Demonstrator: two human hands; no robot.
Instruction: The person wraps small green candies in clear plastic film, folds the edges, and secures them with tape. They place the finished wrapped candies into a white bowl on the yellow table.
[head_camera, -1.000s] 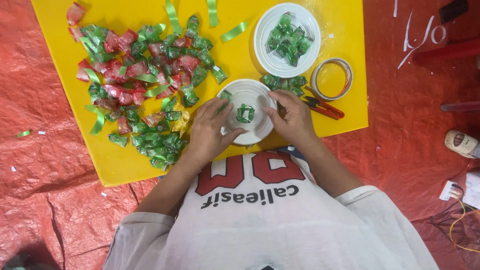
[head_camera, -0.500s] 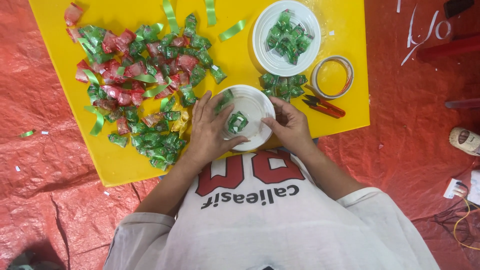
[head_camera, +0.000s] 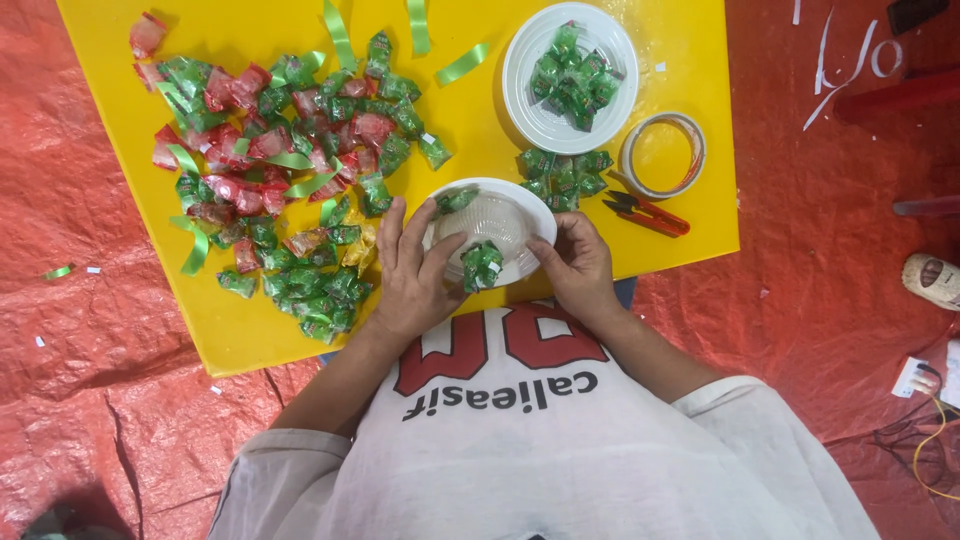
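Observation:
A white plastic plate (head_camera: 500, 215) lies at the near edge of the yellow board (head_camera: 250, 330), right in front of me. My left hand (head_camera: 412, 272) presses on its left rim with fingers spread over it. My right hand (head_camera: 577, 264) grips the right rim. A clump of green wrapped candies (head_camera: 482, 265) sits on the plate's near edge between my hands. One more green candy (head_camera: 455, 200) lies at the plate's far left rim.
A big pile of green and red wrapped candies (head_camera: 300, 180) with green ribbon strips (head_camera: 340, 35) covers the board's left half. Far right stand a second white plate (head_camera: 530, 110) with green candies, a tape roll (head_camera: 663, 155) and red-handled snips (head_camera: 648, 213). A red tarp (head_camera: 80, 250) surrounds the board.
The green candy clump has shifted from the plate's middle to its near edge. Both hands have stayed on the plate and drawn slightly closer to my body.

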